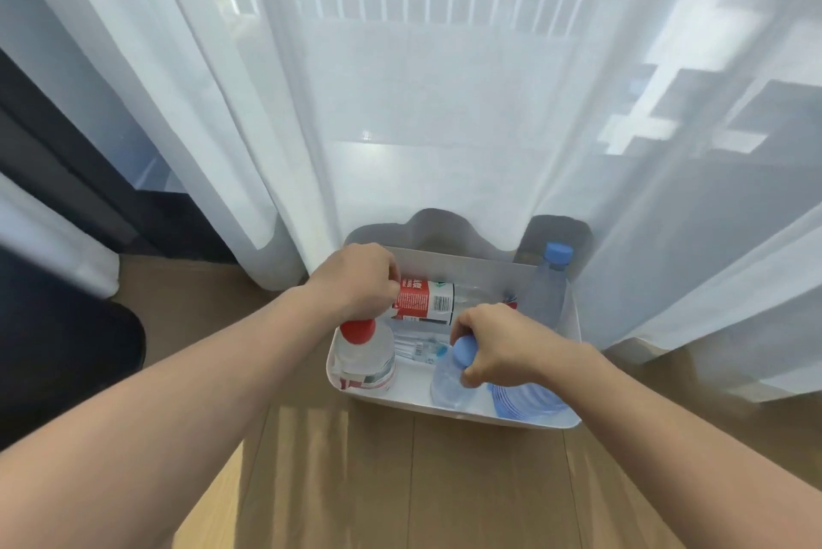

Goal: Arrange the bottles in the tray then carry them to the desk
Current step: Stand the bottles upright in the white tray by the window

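- The left hand (356, 281) covers one end of a red-labelled bottle (425, 301) lying on its side at the back of the white tray (574, 324); its grip is curled there, but the fingers are hidden, so I cannot tell whether they clamp the bottle.
- The right hand (493, 344) has its grip clamped around the neck of a blue-capped bottle (449, 384) at the tray's front right, hiding most of the neck.
- A red-capped bottle (367, 353) stands upright at the front left; another blue-capped bottle (549, 286) stands at the back right corner.
- Something clear lies in the tray's middle, hard to make out.
- The tray sits on a wooden floor (400, 482), its back against a sheer white curtain (445, 104); shapes behind the curtain are blurred.
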The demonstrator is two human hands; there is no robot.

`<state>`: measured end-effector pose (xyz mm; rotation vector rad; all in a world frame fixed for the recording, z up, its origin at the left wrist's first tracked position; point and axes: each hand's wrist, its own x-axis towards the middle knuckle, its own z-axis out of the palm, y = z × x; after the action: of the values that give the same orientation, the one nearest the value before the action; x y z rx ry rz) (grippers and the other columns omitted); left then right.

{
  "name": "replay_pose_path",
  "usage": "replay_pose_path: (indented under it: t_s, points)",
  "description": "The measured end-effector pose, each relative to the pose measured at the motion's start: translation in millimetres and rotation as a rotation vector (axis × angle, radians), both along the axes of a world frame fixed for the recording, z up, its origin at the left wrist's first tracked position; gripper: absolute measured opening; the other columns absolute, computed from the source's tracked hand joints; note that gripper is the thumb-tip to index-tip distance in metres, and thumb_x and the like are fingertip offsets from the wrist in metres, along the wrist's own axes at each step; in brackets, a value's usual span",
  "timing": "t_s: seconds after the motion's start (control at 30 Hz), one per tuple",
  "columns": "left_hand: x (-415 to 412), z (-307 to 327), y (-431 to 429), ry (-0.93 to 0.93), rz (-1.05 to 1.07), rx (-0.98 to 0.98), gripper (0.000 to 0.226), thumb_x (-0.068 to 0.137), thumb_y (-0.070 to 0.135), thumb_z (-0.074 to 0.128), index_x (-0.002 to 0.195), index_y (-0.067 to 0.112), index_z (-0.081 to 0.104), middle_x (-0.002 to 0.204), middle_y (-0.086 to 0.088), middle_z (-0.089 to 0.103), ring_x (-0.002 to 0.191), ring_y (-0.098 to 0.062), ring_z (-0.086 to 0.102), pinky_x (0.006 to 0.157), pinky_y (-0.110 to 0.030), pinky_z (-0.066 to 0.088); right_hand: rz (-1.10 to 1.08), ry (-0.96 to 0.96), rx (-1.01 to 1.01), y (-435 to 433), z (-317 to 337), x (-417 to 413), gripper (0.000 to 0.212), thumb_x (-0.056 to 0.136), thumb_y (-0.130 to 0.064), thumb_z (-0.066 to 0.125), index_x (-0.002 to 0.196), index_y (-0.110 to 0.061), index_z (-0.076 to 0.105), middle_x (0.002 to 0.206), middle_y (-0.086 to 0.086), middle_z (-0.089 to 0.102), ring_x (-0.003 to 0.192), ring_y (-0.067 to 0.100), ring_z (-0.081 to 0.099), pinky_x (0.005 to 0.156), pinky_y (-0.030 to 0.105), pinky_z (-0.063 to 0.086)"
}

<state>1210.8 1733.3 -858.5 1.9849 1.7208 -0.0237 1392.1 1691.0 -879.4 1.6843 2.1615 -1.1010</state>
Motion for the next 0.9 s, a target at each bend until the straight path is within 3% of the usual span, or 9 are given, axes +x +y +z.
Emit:
replay_pose_path:
  t_s: [0.1, 0.2, 0.27, 0.4, 0.47, 0.57, 0.77, 0.9]
  points:
    - [1.7, -0.1, 5.4, -0.051, 0.01, -0.015, 0.022, 0.084, 0.02, 0.05, 0.091, 0.021, 0.071, 0.099, -0.001, 0.07, 0.091, -0.022, 0.062, 0.077, -0.029, 0.048, -0.086, 0.06, -0.123, 25.9, 2.1, -2.4, 0.042, 0.071, -0.046, 0.069, 0.096, -0.011, 0.071, 0.089, 0.0, 0.069, 0.08, 0.018, 0.064, 0.072, 0.031, 0.055]
    - [0.6, -3.1, 8.7, -0.105, 0.026, -0.026, 0.02, 0.084, 0.021, 0.051, 0.089, 0.019, 0.07, 0.076, 0.007, 0.063, 0.081, -0.017, 0.06, 0.071, -0.026, 0.044, -0.214, 0.032, -0.01, 53.7, -21.8, -2.4, 0.028, 0.082, -0.019, 0.056, 0.097, 0.0, 0.069, 0.104, 0.018, 0.071, 0.095, 0.032, 0.066, 0.08, 0.039, 0.055]
    - [-2.7, -6.1, 10.4, -0.14, 0.022, -0.037, 0.018, 0.084, 0.02, 0.052, 0.086, 0.02, 0.069, 0.066, 0.014, 0.055, 0.075, -0.015, 0.059, 0.072, -0.025, 0.044, -0.193, -0.061, -0.042, 56.7, -42.0, -3.4, 0.026, 0.082, -0.012, 0.056, 0.103, -0.003, 0.068, 0.109, 0.014, 0.07, 0.096, 0.028, 0.065, 0.079, 0.032, 0.053]
    - [-10.7, -3.7, 12.3, -0.211, 0.035, -0.065, 0.012, 0.085, 0.02, 0.054, 0.083, 0.023, 0.066, 0.074, 0.012, 0.061, 0.073, -0.011, 0.06, 0.073, -0.024, 0.045, 0.008, -0.309, -0.052, 55.2, -73.3, -11.2, 0.04, 0.077, -0.018, 0.069, 0.115, -0.009, 0.06, 0.109, 0.009, 0.065, 0.095, 0.026, 0.062, 0.075, 0.03, 0.049]
    - [-14.1, -1.4, 10.5, -0.227, 0.052, -0.071, 0.014, 0.085, 0.02, 0.054, 0.088, 0.021, 0.068, 0.077, 0.01, 0.062, 0.076, -0.012, 0.061, 0.074, -0.024, 0.045, 0.123, -0.412, 0.022, 57.1, -76.7, -16.8, 0.038, 0.079, -0.013, 0.065, 0.116, -0.007, 0.057, 0.106, 0.011, 0.062, 0.094, 0.028, 0.061, 0.07, 0.03, 0.044]
    - [-20.5, 1.3, 5.0, -0.228, 0.072, -0.083, 0.017, 0.085, 0.019, 0.053, 0.09, 0.018, 0.069, 0.073, 0.014, 0.061, 0.076, -0.012, 0.061, 0.074, -0.024, 0.047, 0.23, -0.501, 0.094, 55.3, -83.3, -23.0, 0.035, 0.082, -0.004, 0.057, 0.117, -0.005, 0.056, 0.119, 0.014, 0.06, 0.107, 0.03, 0.059, 0.074, 0.032, 0.042]
    - [-28.2, 9.2, -3.7, -0.204, 0.115, -0.063, 0.019, 0.085, 0.021, 0.053, 0.095, 0.018, 0.069, 0.088, 0.003, 0.069, 0.085, -0.016, 0.065, 0.081, -0.029, 0.052, 0.155, -0.474, 0.064, 48.1, -86.5, -24.9, 0.036, 0.079, -0.003, 0.06, 0.114, -0.001, 0.053, 0.117, 0.013, 0.06, 0.105, 0.029, 0.059, 0.069, 0.031, 0.041]
    - [-28.9, 17.0, -8.2, -0.228, 0.155, -0.021, 0.019, 0.085, 0.023, 0.054, 0.098, 0.019, 0.066, 0.087, 0.004, 0.069, 0.085, -0.016, 0.065, 0.079, -0.031, 0.053, 0.21, -0.515, 0.021, 34.7, -91.8, -19.8, 0.038, 0.078, -0.007, 0.065, 0.114, -0.004, 0.053, 0.117, 0.014, 0.058, 0.11, 0.029, 0.051, 0.076, 0.033, 0.044]
